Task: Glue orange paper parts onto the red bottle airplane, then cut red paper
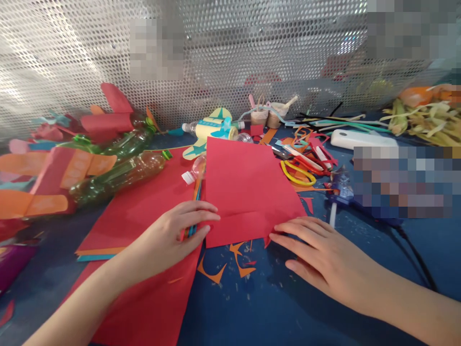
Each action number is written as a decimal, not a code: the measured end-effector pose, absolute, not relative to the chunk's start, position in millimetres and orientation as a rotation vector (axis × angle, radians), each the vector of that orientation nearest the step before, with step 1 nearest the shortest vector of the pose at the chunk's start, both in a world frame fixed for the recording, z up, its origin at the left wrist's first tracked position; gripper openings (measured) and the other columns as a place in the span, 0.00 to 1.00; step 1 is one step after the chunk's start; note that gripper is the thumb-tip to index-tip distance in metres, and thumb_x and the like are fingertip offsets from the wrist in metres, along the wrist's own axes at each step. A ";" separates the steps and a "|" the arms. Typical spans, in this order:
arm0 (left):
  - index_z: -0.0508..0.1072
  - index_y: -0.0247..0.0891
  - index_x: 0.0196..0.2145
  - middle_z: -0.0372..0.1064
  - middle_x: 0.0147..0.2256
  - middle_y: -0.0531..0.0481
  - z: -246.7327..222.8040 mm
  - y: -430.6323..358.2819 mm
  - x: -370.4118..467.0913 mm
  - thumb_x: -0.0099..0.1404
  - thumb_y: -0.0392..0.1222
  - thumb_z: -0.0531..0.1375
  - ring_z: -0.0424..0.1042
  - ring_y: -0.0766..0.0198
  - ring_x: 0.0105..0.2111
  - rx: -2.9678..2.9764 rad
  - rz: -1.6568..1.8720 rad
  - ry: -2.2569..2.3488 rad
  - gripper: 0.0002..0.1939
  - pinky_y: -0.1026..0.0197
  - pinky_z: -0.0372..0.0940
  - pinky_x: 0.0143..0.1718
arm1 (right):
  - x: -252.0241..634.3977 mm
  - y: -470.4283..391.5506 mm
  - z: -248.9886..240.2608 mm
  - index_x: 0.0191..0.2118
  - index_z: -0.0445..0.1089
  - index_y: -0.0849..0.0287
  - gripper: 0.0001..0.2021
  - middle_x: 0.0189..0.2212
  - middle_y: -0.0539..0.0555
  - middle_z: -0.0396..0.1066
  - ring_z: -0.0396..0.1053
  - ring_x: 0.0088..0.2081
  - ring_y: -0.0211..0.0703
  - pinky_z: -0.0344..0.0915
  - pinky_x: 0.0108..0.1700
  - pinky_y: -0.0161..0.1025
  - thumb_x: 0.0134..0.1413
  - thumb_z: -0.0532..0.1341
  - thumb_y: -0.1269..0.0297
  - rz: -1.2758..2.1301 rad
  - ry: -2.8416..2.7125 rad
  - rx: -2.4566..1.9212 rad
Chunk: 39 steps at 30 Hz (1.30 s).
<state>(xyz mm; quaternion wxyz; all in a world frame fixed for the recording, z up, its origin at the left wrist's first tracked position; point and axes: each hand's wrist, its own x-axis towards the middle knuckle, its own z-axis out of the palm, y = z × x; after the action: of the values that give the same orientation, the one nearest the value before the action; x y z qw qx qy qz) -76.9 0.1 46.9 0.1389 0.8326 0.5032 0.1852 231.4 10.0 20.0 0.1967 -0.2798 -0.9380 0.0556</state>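
On the blue table [324, 307], in the middle of the view, lies a red paper sheet [248, 187], its near edge folded up into a narrow flap; both hands rest at that near edge. The left hand [173, 235] lies flat at the sheet's near left corner, fingers spread and stretched out, the fingertips [212, 216] touching the fold; its grip is open, pressing down rather than clasping anything. The right hand [317, 254] lies flat at the sheet's near right corner, palm down, fingers loosely extended, the foremost fingertip just touching the paper's edge; its grip is likewise open and holds nothing.

No brand, label or writing can be read anywhere; some patches of the view are blurred out.

Left of the sheet, and partly under the left hand, lies a larger red sheet [144, 298] reaching toward the near edge of the view; pencils [196, 192] lie between the two sheets. Just in front of the sheet, orange paper scraps [237, 262] are scattered on the table. Right of the sheet lie yellow-handled scissors [297, 173] amid red and orange offcuts, and beyond them a glue gun [340, 190] with a black cord. Behind the sheet stands a small bottle aeroplane [212, 129] with pale yellow and teal wings; far left of the sheet lie green plastic bottles [118, 168] with red and orange paper wings. A perforated metal screen [230, 48] rises behind everything.
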 end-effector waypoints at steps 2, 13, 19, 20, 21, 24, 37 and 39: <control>0.71 0.46 0.51 0.72 0.50 0.49 38.7 1.0 -74.5 0.67 0.46 0.55 0.70 0.61 0.51 2.473 0.555 1.455 0.15 0.56 0.68 0.52 | 232.5 10.8 21.3 0.50 0.73 0.60 0.17 0.46 0.59 0.74 0.71 0.48 0.49 0.71 0.50 0.52 0.67 0.50 0.61 0.212 -2.600 -0.801; 0.68 0.52 0.55 0.69 0.51 0.48 15.6 -6.5 -69.8 0.68 0.50 0.54 0.72 0.59 0.49 2.798 0.594 1.359 0.19 0.56 0.70 0.49 | 238.1 19.1 15.9 0.54 0.71 0.57 0.17 0.55 0.64 0.67 0.66 0.55 0.57 0.63 0.57 0.62 0.64 0.55 0.62 0.107 -2.539 -1.166; 0.75 0.45 0.43 0.74 0.42 0.50 22.5 -2.5 -60.8 0.66 0.50 0.57 0.74 0.62 0.45 2.894 0.689 1.186 0.13 0.64 0.72 0.43 | 237.6 21.6 18.0 0.51 0.73 0.58 0.14 0.50 0.62 0.70 0.69 0.52 0.54 0.65 0.56 0.59 0.63 0.56 0.63 0.143 -2.479 -1.129; 0.75 0.44 0.42 0.75 0.40 0.50 24.4 -2.1 -59.2 0.67 0.48 0.56 0.75 0.63 0.43 2.899 0.717 1.176 0.12 0.65 0.72 0.43 | 237.9 22.3 17.1 0.50 0.73 0.58 0.14 0.49 0.61 0.71 0.69 0.51 0.53 0.65 0.56 0.58 0.62 0.57 0.63 0.145 -2.468 -1.122; 0.75 0.43 0.41 0.76 0.38 0.51 26.2 -1.8 -58.4 0.68 0.46 0.54 0.75 0.64 0.42 2.916 0.746 1.150 0.11 0.66 0.72 0.44 | 238.2 23.1 16.0 0.49 0.73 0.58 0.13 0.49 0.61 0.71 0.69 0.51 0.53 0.64 0.56 0.58 0.62 0.57 0.64 0.147 -2.456 -1.114; 0.75 0.41 0.42 0.77 0.38 0.52 29.5 -2.2 -61.1 0.70 0.39 0.50 0.76 0.66 0.40 3.031 0.769 1.020 0.14 0.67 0.71 0.47 | 238.9 25.8 13.3 0.48 0.73 0.59 0.12 0.48 0.60 0.72 0.69 0.51 0.50 0.62 0.58 0.56 0.61 0.59 0.64 0.164 -2.425 -1.059; 0.73 0.36 0.45 0.77 0.36 0.50 18.3 -28.4 -47.8 0.69 0.29 0.50 0.76 0.64 0.39 3.289 0.964 0.892 0.14 0.62 0.71 0.44 | 201.7 8.5 31.0 0.41 0.72 0.60 0.07 0.35 0.48 0.77 0.70 0.41 0.38 0.54 0.61 0.46 0.63 0.56 0.71 -0.121 -2.478 -0.457; 0.73 0.34 0.42 0.77 0.33 0.50 23.3 -31.3 -39.4 0.68 0.29 0.52 0.76 0.64 0.36 3.250 1.033 0.880 0.11 0.63 0.72 0.38 | 194.0 7.0 32.1 0.39 0.72 0.61 0.07 0.33 0.49 0.76 0.69 0.39 0.39 0.54 0.61 0.46 0.63 0.56 0.72 -0.127 -2.485 -0.401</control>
<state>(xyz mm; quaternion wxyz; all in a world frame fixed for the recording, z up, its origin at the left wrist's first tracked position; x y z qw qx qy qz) -39.4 -31.3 23.3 -0.1889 0.9061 0.2455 0.2880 194.0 7.0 32.1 0.3055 -0.1516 -0.9388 -0.0480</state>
